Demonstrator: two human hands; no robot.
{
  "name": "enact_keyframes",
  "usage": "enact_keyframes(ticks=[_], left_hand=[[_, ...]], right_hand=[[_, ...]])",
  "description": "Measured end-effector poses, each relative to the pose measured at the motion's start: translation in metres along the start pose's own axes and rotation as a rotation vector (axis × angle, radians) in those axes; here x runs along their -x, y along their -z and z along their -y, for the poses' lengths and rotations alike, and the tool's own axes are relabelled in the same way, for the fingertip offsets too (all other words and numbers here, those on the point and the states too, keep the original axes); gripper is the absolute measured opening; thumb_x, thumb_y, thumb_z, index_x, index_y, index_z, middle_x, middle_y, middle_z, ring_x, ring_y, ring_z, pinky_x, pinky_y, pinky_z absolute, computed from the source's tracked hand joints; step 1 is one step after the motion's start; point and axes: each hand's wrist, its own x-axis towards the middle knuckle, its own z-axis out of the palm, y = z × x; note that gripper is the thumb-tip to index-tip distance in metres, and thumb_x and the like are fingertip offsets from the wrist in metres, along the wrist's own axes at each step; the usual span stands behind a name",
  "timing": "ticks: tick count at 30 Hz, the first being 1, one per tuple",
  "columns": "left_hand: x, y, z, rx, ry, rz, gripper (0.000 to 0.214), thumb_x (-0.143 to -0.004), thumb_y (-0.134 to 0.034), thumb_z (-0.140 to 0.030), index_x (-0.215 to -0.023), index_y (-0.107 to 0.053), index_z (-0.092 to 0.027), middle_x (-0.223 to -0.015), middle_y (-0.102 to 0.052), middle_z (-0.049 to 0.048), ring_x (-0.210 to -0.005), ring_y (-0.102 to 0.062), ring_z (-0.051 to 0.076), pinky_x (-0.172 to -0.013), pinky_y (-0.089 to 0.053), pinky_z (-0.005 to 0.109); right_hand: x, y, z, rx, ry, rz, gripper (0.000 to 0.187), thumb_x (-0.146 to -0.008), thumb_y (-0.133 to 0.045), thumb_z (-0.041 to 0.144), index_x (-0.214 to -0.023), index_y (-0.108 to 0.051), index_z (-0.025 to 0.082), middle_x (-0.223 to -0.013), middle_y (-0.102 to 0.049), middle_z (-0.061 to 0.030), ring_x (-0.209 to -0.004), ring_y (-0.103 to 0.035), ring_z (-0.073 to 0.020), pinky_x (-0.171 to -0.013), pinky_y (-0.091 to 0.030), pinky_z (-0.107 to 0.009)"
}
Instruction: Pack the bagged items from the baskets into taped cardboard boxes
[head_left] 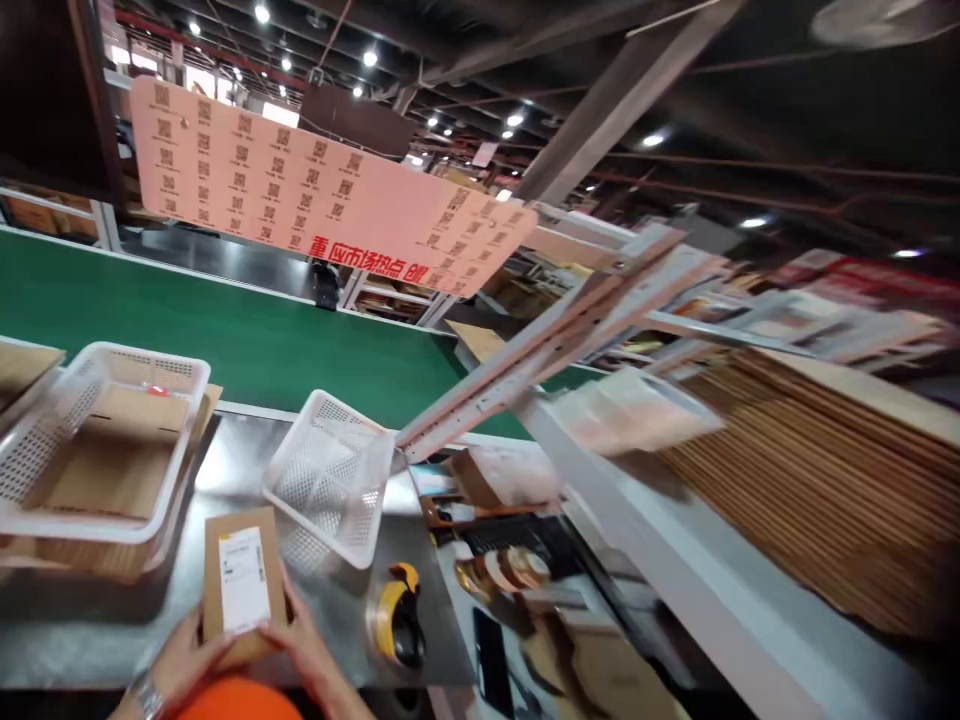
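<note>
Cardboard box (pixel 245 592) — brown, closed, a white printed label (pixel 244 575) on its upper face — is held between left hand (pixel 184 655) and right hand (pixel 298 630).

A box (pixel 241 575) is between the left hand (pixel 178 655) and right hand (pixel 306 645), over the bench (pixel 341 620); left of it, a basket (pixel 82 527) with cardboard (pixel 112 460) inside; behind it, slightly right, a second basket (pixel 330 480); to its right a tape dispenser (pixel 387 618), then a phone (pixel 491 660); beyond the bench, a conveyor belt (pixel 262 325)
</note>
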Motion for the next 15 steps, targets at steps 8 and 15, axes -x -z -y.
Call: enact_keyframes(ticks=[8,15], left_hand=[[0.019,-0.010,-0.036,0.160,-0.215,-0.308,0.098,-0.079,-0.067,-0.091,-0.148,-0.069,-0.021,-0.157,-0.064,0.0192,-0.147,-0.060,0.039,-0.126,-0.048,0.051],[0.022,-0.038,-0.024,0.199,-0.183,-0.345,0.089,-0.066,-0.083,-0.087,-0.127,-0.079,-0.022,-0.112,-0.081,0.0153,-0.101,-0.077,0.030,-0.090,-0.063,0.038]], right_hand=[[-0.109,0.004,0.155,-0.374,-0.255,-0.174,0.050,-0.070,-0.088,0.048,-0.107,-0.072,0.018,-0.092,-0.079,-0.0110,-0.082,-0.074,-0.0286,-0.068,-0.061,-0.040],[-0.251,-0.041,0.340,-0.056,0.068,-0.289,0.069,-0.095,-0.060,0.068,-0.139,-0.060,0.015,-0.117,-0.074,-0.0160,-0.103,-0.075,-0.0283,-0.085,-0.064,-0.048]])
